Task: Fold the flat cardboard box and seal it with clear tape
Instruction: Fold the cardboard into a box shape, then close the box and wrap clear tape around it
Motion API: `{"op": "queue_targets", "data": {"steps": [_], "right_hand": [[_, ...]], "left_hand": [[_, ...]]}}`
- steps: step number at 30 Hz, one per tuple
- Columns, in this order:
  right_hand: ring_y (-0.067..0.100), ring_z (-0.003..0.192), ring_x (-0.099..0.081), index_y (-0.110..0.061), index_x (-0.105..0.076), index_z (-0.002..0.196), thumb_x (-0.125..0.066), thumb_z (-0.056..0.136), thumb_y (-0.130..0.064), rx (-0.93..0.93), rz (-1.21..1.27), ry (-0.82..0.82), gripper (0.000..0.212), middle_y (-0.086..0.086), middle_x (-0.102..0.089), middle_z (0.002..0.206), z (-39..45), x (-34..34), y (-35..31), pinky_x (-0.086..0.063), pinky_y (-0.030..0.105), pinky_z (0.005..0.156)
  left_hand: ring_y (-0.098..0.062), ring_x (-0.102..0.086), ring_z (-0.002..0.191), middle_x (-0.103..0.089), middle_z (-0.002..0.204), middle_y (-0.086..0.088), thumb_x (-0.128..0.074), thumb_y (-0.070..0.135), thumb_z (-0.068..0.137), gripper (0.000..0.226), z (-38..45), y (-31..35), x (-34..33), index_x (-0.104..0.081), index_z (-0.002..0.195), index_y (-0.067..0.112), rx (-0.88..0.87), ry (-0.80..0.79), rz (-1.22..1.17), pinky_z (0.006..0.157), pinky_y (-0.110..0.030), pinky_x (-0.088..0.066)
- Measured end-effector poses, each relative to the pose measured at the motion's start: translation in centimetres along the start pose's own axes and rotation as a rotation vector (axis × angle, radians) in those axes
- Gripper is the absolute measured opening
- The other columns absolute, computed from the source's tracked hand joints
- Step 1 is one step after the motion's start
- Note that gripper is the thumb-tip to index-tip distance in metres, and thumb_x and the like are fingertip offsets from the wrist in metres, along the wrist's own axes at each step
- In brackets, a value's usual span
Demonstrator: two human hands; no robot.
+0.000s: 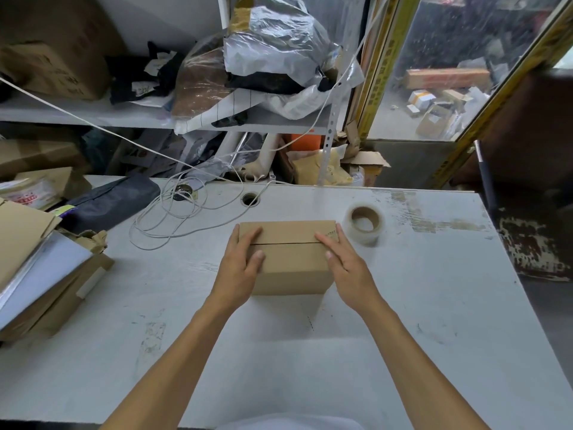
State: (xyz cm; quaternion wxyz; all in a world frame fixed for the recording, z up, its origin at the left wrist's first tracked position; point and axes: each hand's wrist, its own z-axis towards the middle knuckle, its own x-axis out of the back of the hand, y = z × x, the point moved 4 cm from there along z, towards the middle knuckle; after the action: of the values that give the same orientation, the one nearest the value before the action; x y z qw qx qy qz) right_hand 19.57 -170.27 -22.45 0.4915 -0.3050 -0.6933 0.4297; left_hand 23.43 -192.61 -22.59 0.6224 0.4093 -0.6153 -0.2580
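- The cardboard box (291, 257) stands folded up on the white tabletop (418, 290), its long axis running left to right across the person's view, its top flaps closed with the seam between them running along that same axis.
- The left hand (240, 263) lies on the box's left end, fingers straight and flat on the top flaps, thumb on the near flap; this grip is released, pressing and not curled round anything.
- The right hand (341, 259) lies on the box's right end in the same way, fingers straight over the seam, thumb on the near flap; its grip is also released and pressing.
- The box sits between the two hands and under their fingers.
- The roll of clear tape (365, 224) lies flat on the tabletop just beyond and to the right of the right hand's fingertips, near the box's far right corner, not touching the hand.
- A loose white cord (173, 217) coils on the tabletop beyond and to the left of the left hand.
- A stack of flattened cardboard (40, 274) lies well to the left of the left hand, at the tabletop's edge.
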Motion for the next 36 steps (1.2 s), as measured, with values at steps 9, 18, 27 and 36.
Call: {"op": "queue_targets", "data": {"steps": [9, 18, 27, 36], "right_hand": [[-0.006, 0.124, -0.049, -0.033, -0.056, 0.133, -0.052, 0.101, -0.016, -0.041, 0.137, 0.039, 0.036, -0.016, -0.052, 0.14, 1.2, 2.3, 0.8, -0.041, 0.006, 0.093], [0.03, 0.129, -0.044, -0.011, -0.064, 0.126, -0.059, 0.089, -0.015, -0.264, -0.459, 0.212, 0.038, 0.012, -0.062, 0.129, 9.2, 8.8, 8.2, -0.039, 0.033, 0.102], [0.033, 0.136, -0.029, -0.019, -0.066, 0.117, -0.057, 0.094, -0.019, -0.26, -0.828, 0.124, 0.025, 0.0, -0.055, 0.136, 12.5, 7.5, 11.1, -0.034, 0.04, 0.106], [0.032, 0.106, -0.06, -0.001, -0.069, 0.116, -0.06, 0.095, -0.01, 0.023, -0.41, 0.27, 0.024, 0.016, -0.069, 0.113, 9.9, 8.1, 2.2, -0.039, 0.028, 0.083]], "left_hand": [[-0.02, -0.017, 0.152, -0.01, 0.167, -0.005, -0.049, 0.02, 0.103, 0.052, -0.1, -0.1, -0.2, -0.036, 0.152, 0.03, 0.048, -0.018, 0.054, 0.115, -0.023, -0.016], [-0.023, -0.019, 0.151, -0.012, 0.167, -0.005, -0.046, 0.016, 0.104, 0.046, 0.0, -0.1, -0.8, -0.043, 0.148, 0.028, 0.035, 0.097, 0.151, 0.113, -0.022, -0.013], [0.019, -0.011, 0.138, -0.006, 0.157, 0.031, -0.045, 0.013, 0.103, 0.045, 0.0, 0.1, -1.3, -0.045, 0.147, 0.023, -0.072, 0.149, 0.204, 0.106, 0.004, -0.006], [-0.004, -0.04, 0.137, -0.042, 0.15, 0.019, -0.063, 0.008, 0.095, 0.041, -0.2, 0.4, -0.1, -0.063, 0.134, 0.021, -0.097, 0.199, 0.105, 0.109, -0.001, -0.018]]}}
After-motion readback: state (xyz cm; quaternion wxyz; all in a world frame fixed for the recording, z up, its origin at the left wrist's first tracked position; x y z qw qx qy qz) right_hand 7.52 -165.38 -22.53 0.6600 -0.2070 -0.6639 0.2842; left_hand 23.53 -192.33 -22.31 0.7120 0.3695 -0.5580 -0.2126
